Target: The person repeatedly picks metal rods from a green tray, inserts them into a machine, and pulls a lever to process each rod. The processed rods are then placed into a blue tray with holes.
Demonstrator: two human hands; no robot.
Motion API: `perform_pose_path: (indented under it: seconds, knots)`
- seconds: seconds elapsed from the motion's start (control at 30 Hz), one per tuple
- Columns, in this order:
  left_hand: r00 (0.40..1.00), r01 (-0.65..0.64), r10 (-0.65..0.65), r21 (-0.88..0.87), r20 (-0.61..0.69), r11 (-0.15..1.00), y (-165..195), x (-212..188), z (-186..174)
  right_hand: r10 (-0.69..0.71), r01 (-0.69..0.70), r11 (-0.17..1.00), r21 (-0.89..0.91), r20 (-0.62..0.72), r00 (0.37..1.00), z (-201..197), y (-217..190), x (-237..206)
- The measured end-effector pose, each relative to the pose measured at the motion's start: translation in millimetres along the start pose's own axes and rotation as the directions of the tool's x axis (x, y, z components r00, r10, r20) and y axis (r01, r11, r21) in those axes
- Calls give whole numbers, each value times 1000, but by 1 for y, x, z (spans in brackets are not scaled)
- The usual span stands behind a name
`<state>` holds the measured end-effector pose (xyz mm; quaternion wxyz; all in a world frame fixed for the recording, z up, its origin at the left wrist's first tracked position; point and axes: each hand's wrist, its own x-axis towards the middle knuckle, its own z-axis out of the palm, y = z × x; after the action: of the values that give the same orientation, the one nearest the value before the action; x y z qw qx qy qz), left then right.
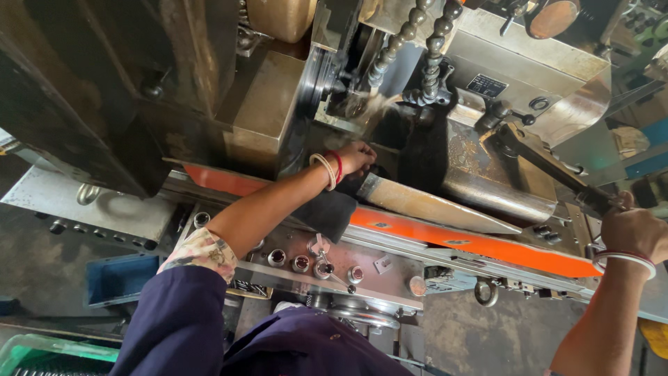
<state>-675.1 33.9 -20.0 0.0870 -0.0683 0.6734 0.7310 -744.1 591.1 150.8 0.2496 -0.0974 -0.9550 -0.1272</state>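
1. We reach our left hand (pixel 356 156) into the machine (pixel 417 139) under the coolant nozzles (pixel 417 42); its grip cannot be told.
2. Our right hand (pixel 633 230) is closed around the lever (pixel 550 170), at the machine's right side.

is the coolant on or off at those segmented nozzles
On. A whitish stream pours from the segmented nozzles and splashes just above the left hand. The right hand grips the long dark lever.
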Motion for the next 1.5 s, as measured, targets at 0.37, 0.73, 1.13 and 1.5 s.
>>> perform_pose_path:
  seconds: [0.37, 0.73, 1.13, 1.5]
  knots:
    - [999, -18, 25, 193, -31, 981, 14, -12, 2, -40, 39, 998, -46, -20, 999, -8, -5, -3]
    - [986, -138, 140, 25, -95, 990, 47, 24, 10, -27, 28, 996, -90, 7, 1000, -12, -5, -4]
    - [883, -93, -255, -679, -394, 728, 112, 80, 19, 49, -42, 991, -127, 52, 997, 2, 3, 9]
    - [845, -181, -270, -722, -461, 668, 93, 115, 5, 25, -19, 988, -150, 36, 999, 25, 18, 11]
